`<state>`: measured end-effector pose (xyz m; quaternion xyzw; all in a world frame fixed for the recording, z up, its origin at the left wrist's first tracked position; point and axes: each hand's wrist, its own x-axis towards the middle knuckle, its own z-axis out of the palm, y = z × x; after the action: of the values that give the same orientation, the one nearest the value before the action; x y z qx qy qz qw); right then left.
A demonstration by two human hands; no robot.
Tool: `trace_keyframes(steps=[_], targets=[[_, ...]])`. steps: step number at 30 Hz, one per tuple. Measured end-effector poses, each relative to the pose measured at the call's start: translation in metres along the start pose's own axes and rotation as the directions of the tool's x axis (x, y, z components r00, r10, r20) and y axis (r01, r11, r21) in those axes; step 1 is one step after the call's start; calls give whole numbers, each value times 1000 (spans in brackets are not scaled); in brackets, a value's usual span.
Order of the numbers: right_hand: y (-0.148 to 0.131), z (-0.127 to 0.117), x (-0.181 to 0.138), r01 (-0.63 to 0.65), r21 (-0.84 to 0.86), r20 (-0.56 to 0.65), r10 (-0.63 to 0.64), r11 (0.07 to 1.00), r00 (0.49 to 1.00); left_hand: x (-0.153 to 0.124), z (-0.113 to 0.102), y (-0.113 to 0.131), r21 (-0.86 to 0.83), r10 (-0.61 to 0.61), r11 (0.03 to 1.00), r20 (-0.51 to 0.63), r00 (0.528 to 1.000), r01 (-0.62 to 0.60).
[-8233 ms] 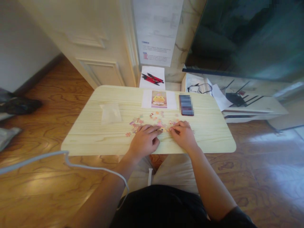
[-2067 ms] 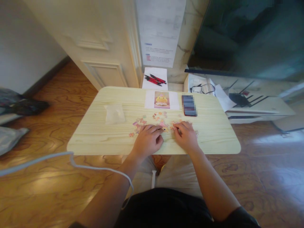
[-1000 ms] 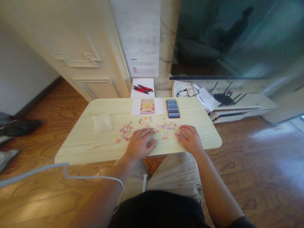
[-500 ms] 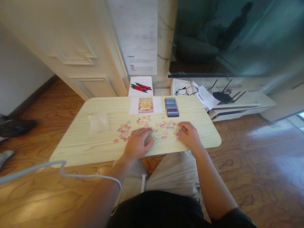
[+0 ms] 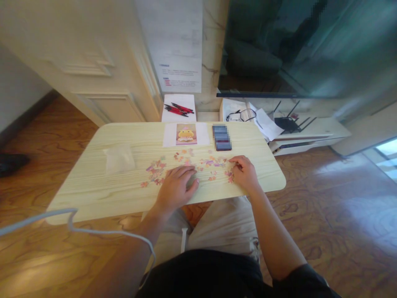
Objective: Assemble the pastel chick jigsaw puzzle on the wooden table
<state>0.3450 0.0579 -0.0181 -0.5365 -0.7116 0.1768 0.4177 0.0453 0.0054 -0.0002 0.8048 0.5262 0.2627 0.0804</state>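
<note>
Small jigsaw puzzle pieces (image 5: 156,167) in pink, orange and purple lie loose in clusters on a pale wood-grain table (image 5: 93,190). My left hand (image 5: 177,185) rests palm down among them, thumb apart from the fingers, covering part of the table. My right hand (image 5: 245,174) is at the right end of the pieces. Its index finger stretches to the left and touches or nearly touches one, while the other fingers curl beneath. No piece shows clearly in either hand. Beyond the pieces lies a printed picture of a yellow cartoon figure (image 5: 186,134) on white paper.
A phone (image 5: 222,137) lies near the table's far edge. On the left is a translucent plastic bag (image 5: 119,159). Red and black pens (image 5: 179,109) sit on a white surface behind. A white cable (image 5: 108,231) crosses over my left forearm. A router (image 5: 288,124) stands at far right.
The camera view has turned slightly, so the table and things on it appear a little farther left. Both hands stay in nearly the same places over the pieces.
</note>
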Motion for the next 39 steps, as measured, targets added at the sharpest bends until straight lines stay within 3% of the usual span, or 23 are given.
trace_keyframes(steps=[15, 39], targets=[[3, 0, -2, -80, 6, -23, 80, 997, 997, -2, 2, 1, 21, -1, 1000, -5, 1000, 1], [3, 1, -2, -57, -18, -19, 57, 998, 998, -1, 2, 1, 27, 8, 1000, -3, 1000, -8]])
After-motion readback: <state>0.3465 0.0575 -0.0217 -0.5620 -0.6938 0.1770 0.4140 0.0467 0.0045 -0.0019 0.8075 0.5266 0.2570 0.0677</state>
